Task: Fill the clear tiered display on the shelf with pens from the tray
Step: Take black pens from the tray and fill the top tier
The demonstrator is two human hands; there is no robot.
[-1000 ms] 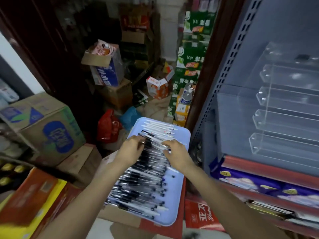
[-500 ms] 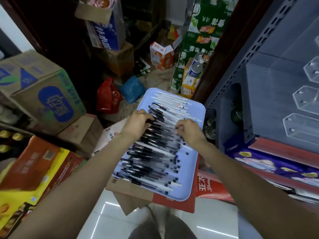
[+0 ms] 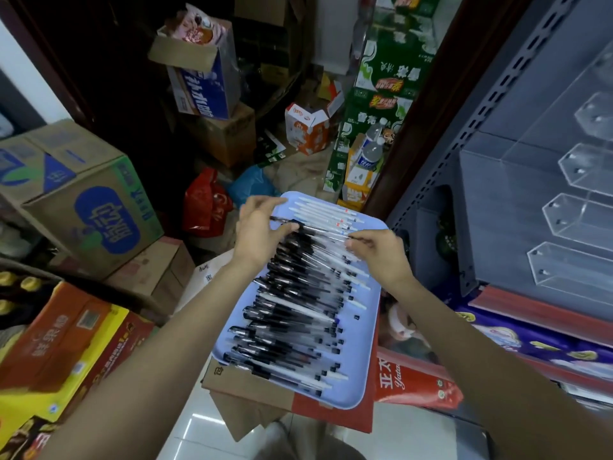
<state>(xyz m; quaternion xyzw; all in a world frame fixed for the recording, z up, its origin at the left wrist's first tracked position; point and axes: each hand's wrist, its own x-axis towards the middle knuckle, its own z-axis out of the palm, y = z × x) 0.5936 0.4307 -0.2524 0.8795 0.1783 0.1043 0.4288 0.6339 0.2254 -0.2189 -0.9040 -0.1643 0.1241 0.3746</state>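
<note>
The fingers of the left hand are bent and bunched, thumb below and fingertips above, pinching the dark capped ends of several pens at the far part of the pile. The fingers of the right hand are curled inward, tips pressed against the thumb, pinching the pale opposite ends of what look like the same few pens; motion blur hides exactly how many are held. Both hands hover just above the pile, with a small bundle spanning between them.

The pens lie side by side in a long, overlapping row on a light blue tray, most of them clear-barrelled with black caps. A few white pens with red and blue marks lie at the tray's far end, just beyond the hands. The tray rests on a cardboard box, brown with a red side, above a glossy tiled floor.

To the right stands a grey metal shelf with a perforated upright. On it sits the clear tiered display, whose stepped troughs hold no pens. Below the shelf edge are purple packages and a red carton with white lettering.

To the left and behind are stacked cartons: a box with a blue oval logo, an orange and yellow box, a red plastic bag, and green cartons.
</note>
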